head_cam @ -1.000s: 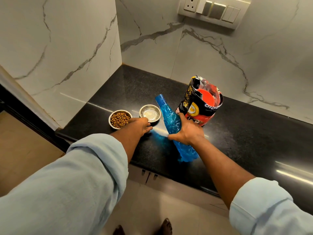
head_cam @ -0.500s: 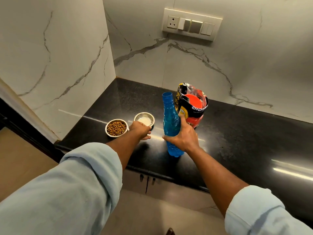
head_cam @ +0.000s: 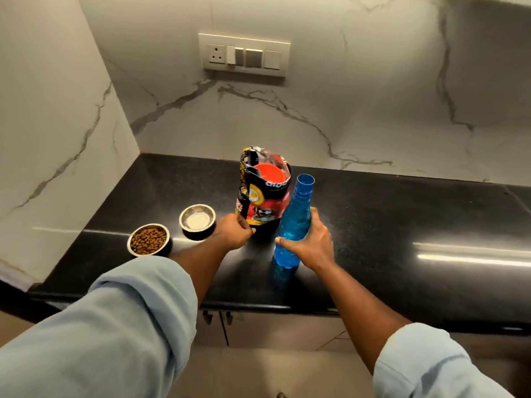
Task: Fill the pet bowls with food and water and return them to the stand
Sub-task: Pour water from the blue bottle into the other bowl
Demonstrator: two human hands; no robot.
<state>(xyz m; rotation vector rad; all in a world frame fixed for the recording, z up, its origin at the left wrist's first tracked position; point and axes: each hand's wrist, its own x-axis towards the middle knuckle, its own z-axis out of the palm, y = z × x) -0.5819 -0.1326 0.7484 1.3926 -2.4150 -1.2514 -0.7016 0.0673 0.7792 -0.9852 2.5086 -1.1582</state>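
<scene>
Rightward the counter (head_cam: 402,219) stretches; right hand (head_cam: 311,242) grips bottle (head_cam: 296,222), left hand (head_cam: 234,231) curls, hold unclear.

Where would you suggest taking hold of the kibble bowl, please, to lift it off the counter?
On the kibble bowl, probably the steel rim, pinched across opposite edges from above, coming in from the near side. It sits upright and full, so a level lift avoids spilling; the other bowl stands close at its far right.
</scene>
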